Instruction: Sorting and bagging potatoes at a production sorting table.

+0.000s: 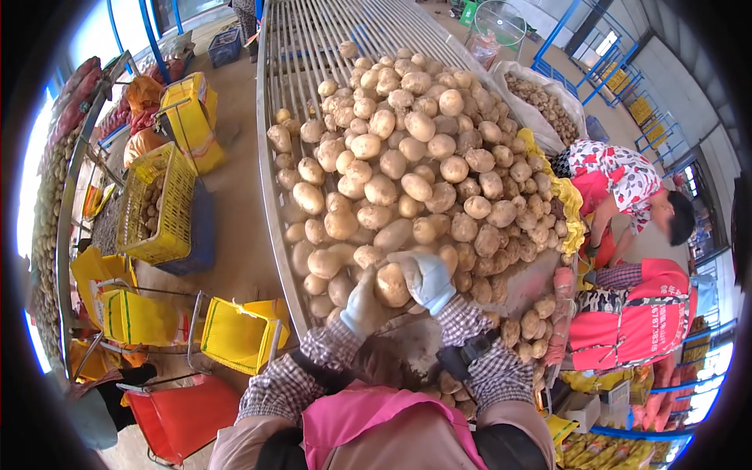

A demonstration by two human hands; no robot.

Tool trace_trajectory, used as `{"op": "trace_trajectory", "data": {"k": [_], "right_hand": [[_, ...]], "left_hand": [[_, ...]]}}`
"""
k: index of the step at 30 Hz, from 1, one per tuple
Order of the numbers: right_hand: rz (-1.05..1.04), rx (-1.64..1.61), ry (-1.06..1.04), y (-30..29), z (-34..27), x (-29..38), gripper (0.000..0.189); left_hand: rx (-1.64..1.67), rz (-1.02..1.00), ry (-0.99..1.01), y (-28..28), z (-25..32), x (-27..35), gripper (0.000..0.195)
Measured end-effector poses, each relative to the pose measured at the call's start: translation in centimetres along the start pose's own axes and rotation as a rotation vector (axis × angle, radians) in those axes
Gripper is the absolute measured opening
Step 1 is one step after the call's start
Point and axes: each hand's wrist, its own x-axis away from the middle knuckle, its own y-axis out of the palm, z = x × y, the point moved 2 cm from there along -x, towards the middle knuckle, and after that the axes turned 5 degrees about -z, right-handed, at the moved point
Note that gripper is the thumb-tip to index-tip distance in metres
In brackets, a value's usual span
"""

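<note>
My left hand (361, 304) and my right hand (426, 281), in pale work gloves, are close together at the near side of a heap of potatoes (411, 170). Between them is one large tan potato (392, 285), held from both sides. The fingers of my right hand curve over its upper right, and my left thumb lies along its left side. The heap rests on a sloping metal-bar sorting table (364, 29). Several loose potatoes (529, 326) lie to the right of my right forearm.
A metal rim (270, 194) bounds the table on the left. Beyond it are a yellow plastic crate (155, 205) holding potatoes, yellow-covered chairs (244, 335) and a red chair (182, 417). On the right, two people (623, 182) bend beside yellow mesh netting (567, 205) and a white sack (540, 106) of potatoes.
</note>
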Motion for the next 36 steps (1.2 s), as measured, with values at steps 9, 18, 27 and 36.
{"op": "trace_trajectory", "data": {"k": [9, 18, 27, 36], "right_hand": [[-0.128, 0.670, 0.320, -0.7, 8.6, -11.9, 0.052], [0.363, -1.572, 0.786, 1.1, 4.8, -2.1, 0.050], [0.002, -1.654, 0.746, 1.9, -3.8, 6.1, 0.057], [0.046, -1.190, 0.413, 3.8, -7.8, 9.4, 0.045]], "left_hand": [[-0.063, -0.042, -0.016, 0.4, 0.8, 3.3, 0.062], [-0.153, -0.148, 0.201, -2.0, 3.0, 6.4, 0.068], [-0.272, -0.312, 0.267, -2.8, 1.1, 9.7, 0.098], [-0.646, -0.061, 0.434, -1.0, -0.8, 11.9, 0.093]]}}
